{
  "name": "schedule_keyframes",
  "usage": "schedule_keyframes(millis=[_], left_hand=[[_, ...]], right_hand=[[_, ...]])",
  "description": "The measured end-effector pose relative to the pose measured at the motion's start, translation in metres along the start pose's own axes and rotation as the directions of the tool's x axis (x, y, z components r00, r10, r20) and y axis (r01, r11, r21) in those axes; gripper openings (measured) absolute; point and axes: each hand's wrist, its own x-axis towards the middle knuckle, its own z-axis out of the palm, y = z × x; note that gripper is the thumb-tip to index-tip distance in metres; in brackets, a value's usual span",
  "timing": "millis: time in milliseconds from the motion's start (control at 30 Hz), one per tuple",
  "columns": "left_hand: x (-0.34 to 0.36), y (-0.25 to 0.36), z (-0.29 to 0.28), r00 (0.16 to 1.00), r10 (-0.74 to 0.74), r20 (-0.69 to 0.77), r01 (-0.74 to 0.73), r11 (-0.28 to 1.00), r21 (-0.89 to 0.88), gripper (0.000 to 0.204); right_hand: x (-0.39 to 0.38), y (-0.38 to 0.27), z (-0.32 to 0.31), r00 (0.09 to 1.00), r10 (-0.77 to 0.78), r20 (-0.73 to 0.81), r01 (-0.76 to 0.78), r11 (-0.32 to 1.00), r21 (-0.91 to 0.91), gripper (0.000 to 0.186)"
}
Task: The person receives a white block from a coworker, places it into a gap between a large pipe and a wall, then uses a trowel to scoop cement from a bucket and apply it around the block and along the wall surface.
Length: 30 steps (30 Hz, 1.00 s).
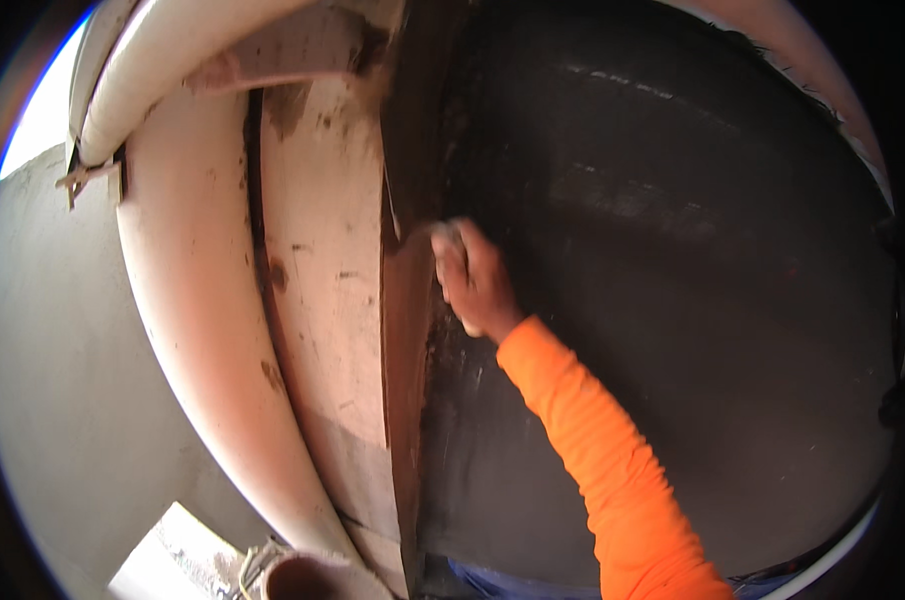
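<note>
My right hand (476,278), at the end of an orange sleeve, reaches up and left across a dark grey-black surface (673,350). Its fingers are closed round a small hand tool (450,236), mostly hidden by the hand. The tool's working end is too blurred to tell its kind. It is held at the left margin of the dark surface, beside the edge of a pale wooden board (328,270) with brown stains. My left hand does not show.
A thick, pale curved pipe or post (198,270) runs down left of the board. Another pale tube (173,50) crosses the top left. At the lower left are a round-mouthed container (358,582) and a white sheet-like piece (178,555), before a grey wall (58,380).
</note>
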Motion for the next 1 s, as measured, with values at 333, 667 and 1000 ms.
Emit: schedule_keyframes(millis=[333,667,1000], left_hand=[[-0.111,0.040,0.074,0.872,0.400,0.282,-0.412,0.911,-0.017,0.035],[-0.128,0.023,0.055,0.668,0.575,0.473,-0.658,0.753,0.012,0.049],[-0.091,-0.010,0.043,0.431,0.725,0.537,-0.900,0.386,0.202,0.043]], right_hand=[[-0.357,-0.082,0.032,0.464,0.474,0.748,-0.458,0.852,-0.255,0.020],[-0.435,-0.121,0.082,0.317,0.553,0.770,-0.116,0.829,-0.547,0.024],[-0.506,-0.151,0.136,0.142,0.482,0.865,-0.568,0.755,-0.328,0.025]])
